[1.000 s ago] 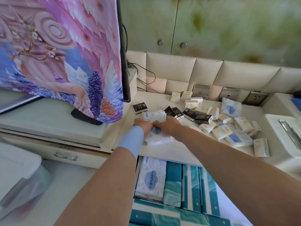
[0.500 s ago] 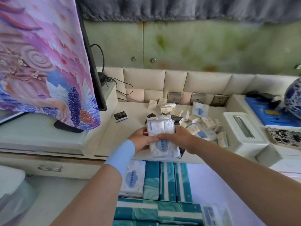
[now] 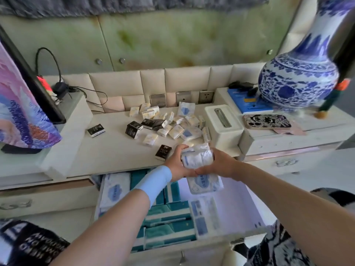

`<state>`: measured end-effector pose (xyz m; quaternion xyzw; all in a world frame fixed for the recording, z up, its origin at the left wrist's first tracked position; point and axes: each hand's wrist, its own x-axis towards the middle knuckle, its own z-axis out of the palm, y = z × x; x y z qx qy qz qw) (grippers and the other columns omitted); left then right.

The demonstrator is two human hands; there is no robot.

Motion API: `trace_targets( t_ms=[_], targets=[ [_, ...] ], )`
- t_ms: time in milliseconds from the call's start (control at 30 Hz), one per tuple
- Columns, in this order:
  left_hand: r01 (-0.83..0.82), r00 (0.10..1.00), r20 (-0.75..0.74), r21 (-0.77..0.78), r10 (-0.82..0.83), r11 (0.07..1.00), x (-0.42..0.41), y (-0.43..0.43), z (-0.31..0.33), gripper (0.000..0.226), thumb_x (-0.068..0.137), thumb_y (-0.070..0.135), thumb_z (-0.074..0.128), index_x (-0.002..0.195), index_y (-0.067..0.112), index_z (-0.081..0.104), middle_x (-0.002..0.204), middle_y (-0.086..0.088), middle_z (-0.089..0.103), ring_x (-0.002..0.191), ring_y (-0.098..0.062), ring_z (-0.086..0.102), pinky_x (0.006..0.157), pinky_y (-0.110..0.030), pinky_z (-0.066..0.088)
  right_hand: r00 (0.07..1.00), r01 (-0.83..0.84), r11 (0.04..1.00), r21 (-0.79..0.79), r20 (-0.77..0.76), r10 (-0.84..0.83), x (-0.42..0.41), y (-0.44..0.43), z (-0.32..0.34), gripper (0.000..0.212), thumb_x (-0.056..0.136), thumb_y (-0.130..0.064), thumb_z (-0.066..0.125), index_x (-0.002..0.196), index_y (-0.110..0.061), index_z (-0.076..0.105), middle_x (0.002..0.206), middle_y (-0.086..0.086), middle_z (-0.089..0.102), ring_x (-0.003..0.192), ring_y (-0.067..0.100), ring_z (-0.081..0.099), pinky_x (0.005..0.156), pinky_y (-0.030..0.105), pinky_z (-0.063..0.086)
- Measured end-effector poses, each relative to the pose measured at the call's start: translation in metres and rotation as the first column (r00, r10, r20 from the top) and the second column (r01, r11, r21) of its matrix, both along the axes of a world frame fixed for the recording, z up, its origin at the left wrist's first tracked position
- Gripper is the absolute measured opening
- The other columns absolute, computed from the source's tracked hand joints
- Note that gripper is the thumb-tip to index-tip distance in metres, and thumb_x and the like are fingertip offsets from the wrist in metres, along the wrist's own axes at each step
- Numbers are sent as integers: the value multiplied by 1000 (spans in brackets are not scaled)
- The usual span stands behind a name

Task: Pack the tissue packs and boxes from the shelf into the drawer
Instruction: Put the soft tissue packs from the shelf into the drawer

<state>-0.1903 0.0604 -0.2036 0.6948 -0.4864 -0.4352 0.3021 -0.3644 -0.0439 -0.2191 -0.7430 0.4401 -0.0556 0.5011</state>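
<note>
I hold a bundle of soft white tissue packs point(image 3: 197, 157) between both hands, above the back edge of the open drawer point(image 3: 255, 214). My left hand point(image 3: 175, 163) clamps its left side, thumb over the top, and my right hand point(image 3: 221, 163) clamps its right side. Another white pack with a blue print point(image 3: 204, 183) hangs just under my hands; I cannot tell whether it is part of the bundle or already lying in the drawer.

Below my hands the drawer holds teal tissue boxes point(image 3: 169, 223) in rows, a large white pack with a blue cloud print point(image 3: 114, 192) along its left wall under my left forearm, and a white pack with blue labels point(image 3: 204, 215) under my right forearm. The right part of the drawer floor is bare.

Just left of my left hand a small black tissue pack point(image 3: 163, 151) lies at the front edge of the shelf point(image 3: 115, 150). Beyond my hands a loose pile of small cream tissue packs point(image 3: 172, 123) and more black ones point(image 3: 134, 129) covers the shelf, with one black pack point(image 3: 96, 130) apart, far left. Beyond my right hand stands a white tissue dispenser box point(image 3: 223, 125), and farther right a blue-and-white porcelain vase point(image 3: 299, 77). My left wrist wears a light blue cuff point(image 3: 153, 184).
</note>
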Motion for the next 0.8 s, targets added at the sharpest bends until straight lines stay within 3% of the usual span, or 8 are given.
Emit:
trace_targets(
  t_ms=[67,167,233,333,467,567,700,800],
  targets=[
    [44,999,24,39,-45,998,-17,-5,-6,104,67,39,88,146,34,21,133,4,45,114,-20,52,87,-30,47,997,22,996,-89,-77,-29,-19,-3,-4,100,37,-65,94,121,-31,52,108,-9,68,100,12,67,83,36,58],
    [80,994,68,95,-87,992,-39,-17,-21,103,69,40,84,146,41,17,133,-1,49,104,-25,61,85,-39,56,991,34,989,-144,-120,-52,-48,-12,-2,105,43,-51,95,130,-30,41,110,-3,64,99,16,64,86,39,57],
    [117,980,141,158,-140,981,-53,-21,-33,101,78,35,77,151,41,7,127,1,53,101,-22,61,89,-35,52,980,57,985,-164,-179,-86,-64,-17,-6,113,44,-50,94,138,-30,36,116,1,61,103,22,61,90,41,54],
    [195,941,201,339,-273,920,-66,-20,-57,106,85,39,71,155,32,-8,140,4,52,118,-22,56,99,-34,45,967,129,988,-83,-212,-144,-77,-14,-21,111,50,-44,95,141,-25,34,124,2,55,112,25,55,93,42,51],
    [347,735,300,603,-608,718,-74,-16,-76,101,86,50,67,157,26,0,160,3,27,141,-25,37,111,-40,36,964,168,985,36,-214,-157,-82,-12,-52,90,47,-40,93,123,-23,47,102,1,66,96,22,66,77,35,59],
    [391,647,315,645,-695,657,-77,-14,-85,89,85,47,69,155,25,18,156,1,34,136,-27,43,108,-42,40,939,211,977,20,-282,-197,-77,-9,-64,89,60,-34,91,132,-21,40,105,2,62,98,23,62,83,38,56],
    [377,687,317,613,-654,694,-62,-17,-91,86,86,46,67,155,27,20,158,5,30,140,-24,37,112,-39,36,887,403,913,-66,-215,-408,-58,-7,-64,92,77,-32,82,148,-21,24,120,7,58,105,29,57,78,31,44],
    [273,814,333,503,-476,820,-42,-17,-89,66,92,34,59,151,29,30,147,4,46,130,-22,48,106,-34,41,856,481,876,-43,-196,-479,-44,1,-72,71,78,-31,80,132,-19,35,106,4,60,90,25,57,66,28,46]
  ],
)
